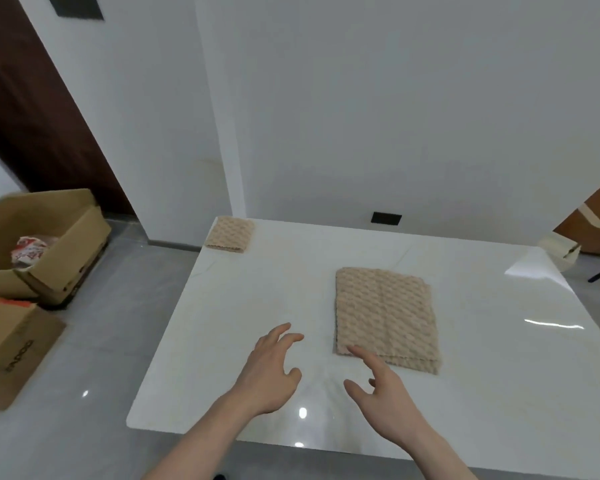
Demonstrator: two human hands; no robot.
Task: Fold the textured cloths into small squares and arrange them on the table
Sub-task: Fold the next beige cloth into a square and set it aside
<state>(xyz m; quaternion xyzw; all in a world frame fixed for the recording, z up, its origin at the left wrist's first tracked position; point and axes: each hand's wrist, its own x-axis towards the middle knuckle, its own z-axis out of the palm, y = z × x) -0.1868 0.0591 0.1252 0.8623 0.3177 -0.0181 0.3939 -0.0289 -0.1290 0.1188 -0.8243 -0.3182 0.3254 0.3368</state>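
Note:
A beige textured cloth (386,317), folded into a rectangle, lies flat on the white glossy table (250,306), right of centre. A smaller folded beige cloth (230,234) sits at the table's far left corner. My left hand (271,368) hovers over bare table to the left of the larger cloth, fingers spread and relaxed, holding nothing. My right hand (381,389) is open too, its index fingertip at the near left corner of the larger cloth; whether it touches is unclear.
An open cardboard box (45,244) with a red-and-white bag inside stands on the grey floor at left, with another flat box (11,351) nearer. A white wall rises behind the table. A chair (589,237) is partly visible at far right.

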